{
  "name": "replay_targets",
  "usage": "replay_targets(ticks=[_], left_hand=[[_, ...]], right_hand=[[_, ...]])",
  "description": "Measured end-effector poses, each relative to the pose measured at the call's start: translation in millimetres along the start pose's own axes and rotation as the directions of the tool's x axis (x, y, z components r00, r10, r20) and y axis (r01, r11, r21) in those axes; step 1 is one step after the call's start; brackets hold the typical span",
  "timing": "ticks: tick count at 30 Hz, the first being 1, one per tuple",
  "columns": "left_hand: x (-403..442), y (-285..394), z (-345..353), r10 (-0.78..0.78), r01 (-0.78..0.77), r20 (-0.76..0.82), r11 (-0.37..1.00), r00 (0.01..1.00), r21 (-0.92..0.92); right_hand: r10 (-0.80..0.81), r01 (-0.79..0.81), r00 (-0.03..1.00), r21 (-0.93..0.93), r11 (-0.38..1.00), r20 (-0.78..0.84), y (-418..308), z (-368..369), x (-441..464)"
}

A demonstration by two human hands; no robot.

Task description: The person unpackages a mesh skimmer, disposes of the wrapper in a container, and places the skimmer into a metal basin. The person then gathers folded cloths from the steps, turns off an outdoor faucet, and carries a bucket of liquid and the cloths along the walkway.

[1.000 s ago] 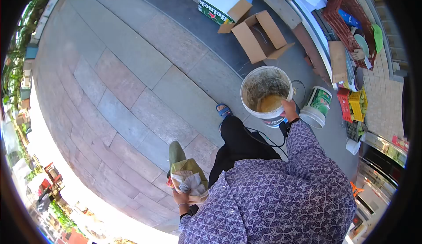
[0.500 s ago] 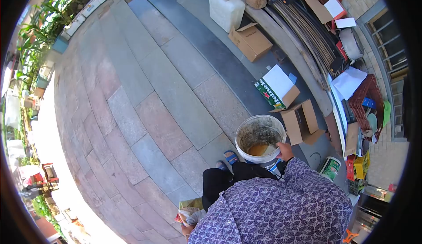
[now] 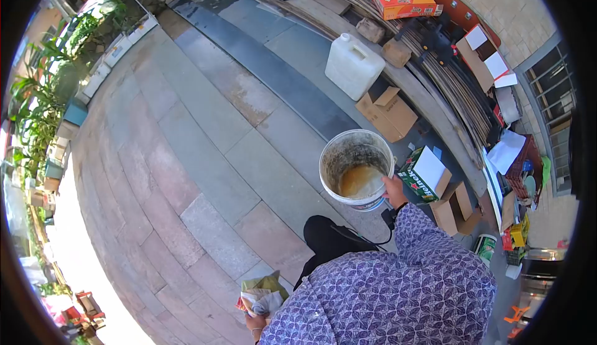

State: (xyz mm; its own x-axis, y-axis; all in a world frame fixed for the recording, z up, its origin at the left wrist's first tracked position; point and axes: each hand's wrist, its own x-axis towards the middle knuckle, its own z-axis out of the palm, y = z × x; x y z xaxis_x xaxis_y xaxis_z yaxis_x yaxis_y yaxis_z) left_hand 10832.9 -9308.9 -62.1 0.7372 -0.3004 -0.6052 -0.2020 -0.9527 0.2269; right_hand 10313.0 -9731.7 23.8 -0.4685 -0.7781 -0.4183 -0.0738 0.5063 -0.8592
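Observation:
My right hand is closed on the rim of a white, stained bucket, with a little brownish liquid in its bottom. The bucket is tilted somewhat, its mouth turned up toward me. Low in the view, my left hand is closed around a bundle of crumpled cloths, olive green, whitish and partly red. Part of that hand is hidden by the cloths and by my patterned sleeve.
Along the right lie a Heineken box, open cardboard boxes, a white jerrycan and a stack of long poles. Stone paving runs ahead. Potted plants line the left edge.
I have moved forward along the paving, so the jerrycan and boxes sit lower in view. The bucket has come with my right hand, and the cloths are still in my left.

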Motion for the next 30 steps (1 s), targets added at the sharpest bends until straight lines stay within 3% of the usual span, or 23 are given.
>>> replay_targets(ticks=[2, 3, 4, 5, 6, 7, 8, 10, 11, 12, 13, 15, 18, 19, 21, 22, 23, 24, 25, 30], left_hand=[[61, 32, -46, 0.037, -0.035, 0.006, 0.988, 0.999, -0.150], [96, 48, -67, 0.052, -0.045, 0.022, 0.964, 0.998, -0.261], [121, 74, -88, 0.023, -0.024, -0.009, 0.976, 1.000, -0.215], [151, 84, -100, 0.119, -0.118, -0.021, 0.921, 0.993, -0.371], [173, 108, -120, 0.013, -0.005, 0.016, 0.904, 1.000, -0.427], [194, 138, -127, 0.002, 0.001, 0.007, 0.903, 1.000, -0.429], [220, 168, -137, 0.020, -0.039, -0.066, 0.950, 0.998, -0.309], [262, 171, -183, 0.036, -0.029, -0.119, 0.998, 0.992, 0.060], [276, 191, -198, 0.032, -0.026, -0.104, 0.998, 0.994, 0.060], [290, 211, -213, 0.026, -0.034, -0.089, 0.996, 0.996, -0.085], [300, 231, -232, 0.016, -0.033, -0.076, 0.974, 0.997, -0.225], [332, 271, -266, -0.046, 0.045, 0.001, 0.956, 0.999, -0.290], [405, 317, -302, 0.013, -0.006, 0.065, 0.994, 0.998, -0.112], [437, 336, -312, -0.038, 0.027, 0.155, 0.997, 0.987, 0.077], [508, 348, -321, 0.057, -0.061, 0.046, 0.993, 0.997, 0.100], [532, 397, -346, 0.022, -0.028, 0.116, 0.999, 0.993, 0.045], [540, 437, -394, -0.015, 0.014, 0.198, 1.000, 0.980, 0.008], [558, 475, -418, -0.037, 0.028, 0.168, 0.998, 0.985, 0.053], [575, 503, -450, -0.073, 0.055, 0.134, 0.990, 0.988, 0.133], [701, 648, -543, -0.001, -0.023, 0.132, 0.983, 0.991, 0.181]], right_hand=[[-0.051, 0.054, 0.998, 0.100, 0.994, -0.033, -46, 63, 8], [-0.093, 0.093, 0.994, -0.006, 0.996, -0.060, -44, 86, 42], [-0.078, 0.077, 0.994, -0.013, 0.997, -0.079, -54, 115, 61], [-0.132, 0.135, 0.990, 0.070, 0.988, -0.047, -68, 144, 74], [-0.194, 0.195, 0.981, 0.139, 0.971, -0.022, -110, 183, 58], [-0.145, 0.156, 0.985, 0.136, 0.978, -0.090, -127, 217, 78], [-0.098, 0.124, 0.981, 0.150, 0.981, -0.166, -146, 255, 95], [-0.048, 0.058, 0.990, 0.072, 0.996, -0.130, -167, 307, 95], [-0.081, 0.081, 0.993, -0.003, 0.997, -0.088, -198, 330, 108], [-0.090, 0.088, 0.992, -0.017, 0.996, -0.093, -225, 354, 113], [-0.024, 0.022, 0.994, -0.020, 1.000, -0.103, -247, 383, 116], [0.038, -0.041, 0.994, -0.022, 0.999, -0.100, -286, 436, 126], [0.016, -0.034, 0.995, 0.191, 0.981, 0.094, -345, 513, 131], [-0.011, -0.022, 0.989, 0.216, 0.976, 0.150, -363, 538, 122], [0.031, -0.047, 0.993, 0.142, 0.989, 0.115, -375, 577, 135], [0.023, -0.048, 0.995, 0.262, 0.964, 0.098, -384, 604, 139], [0.000, -0.024, 0.995, 0.247, 0.969, 0.100, -385, 623, 152], [-0.012, -0.008, 0.998, 0.296, 0.955, 0.066, -401, 651, 152], [0.021, -0.030, 0.999, 0.222, 0.974, 0.043, -410, 672, 155], [-0.038, 0.015, 0.996, 0.256, 0.967, 0.086, -501, 801, 200]])
